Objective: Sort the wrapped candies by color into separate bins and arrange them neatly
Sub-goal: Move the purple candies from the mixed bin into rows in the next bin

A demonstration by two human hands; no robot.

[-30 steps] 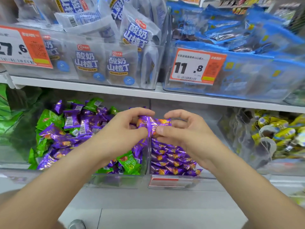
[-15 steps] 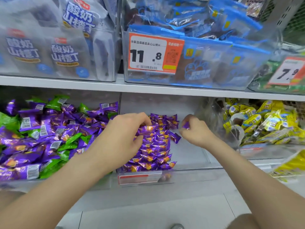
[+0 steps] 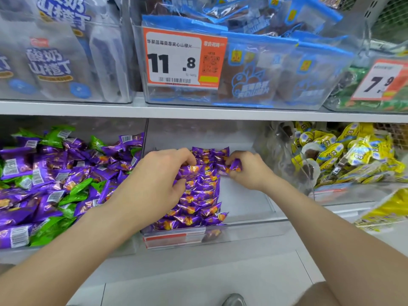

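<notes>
Purple candy [image 3: 234, 167] pinched in right hand [image 3: 248, 173]; left hand [image 3: 157, 177] grips stacked purple candies [image 3: 198, 203]; tag [image 3: 183, 60] reads 11.8.

On the white shelf [image 3: 198, 111], a clear tub [image 3: 187, 97] of blue-edged packets [image 3: 265, 69] carries an orange price tag [image 3: 183, 58] reading 11.8, with pale blue-lettered packets [image 3: 50, 62] to its left. Another tag [image 3: 379, 81] at far right reads 7.9; a grey shoe tip [image 3: 234, 300] shows at the bottom edge.

On the lower shelf [image 3: 220, 268] three clear bins stand side by side: left bin [image 3: 66, 253] mixed purple-green, middle bin [image 3: 254, 227] purple, right bin [image 3: 344, 193] yellow.
</notes>
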